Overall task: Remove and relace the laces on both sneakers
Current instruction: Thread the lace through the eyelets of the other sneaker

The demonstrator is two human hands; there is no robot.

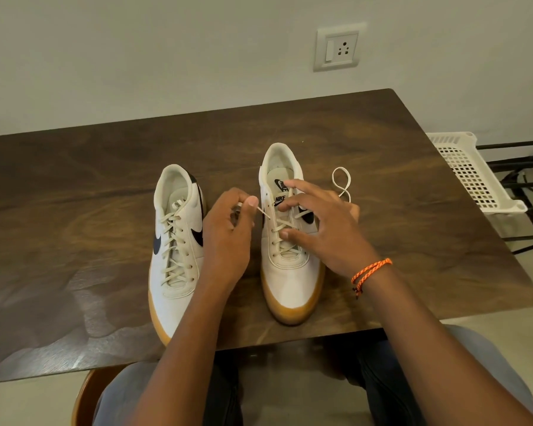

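Observation:
Two cream sneakers with gum soles stand side by side on the dark wooden table [74, 186], toes toward me. The left sneaker [176, 247] is fully laced. On the right sneaker [286, 272] the lace crosses only the lower eyelets. My left hand [228, 235] pinches one end of the cream lace [263, 211] between thumb and fingers, just left of the right sneaker's upper eyelets. My right hand [323, 229] rests on that sneaker's tongue and lacing with fingers spread and bent. The lace's other end [342, 182] loops loose on the table beyond my right hand.
A white perforated plastic basket [471, 173] sits on a black metal rack off the table's right edge. A wall socket [336, 50] is on the wall behind. My knees and a brown chair edge [84, 398] show below the table's front edge.

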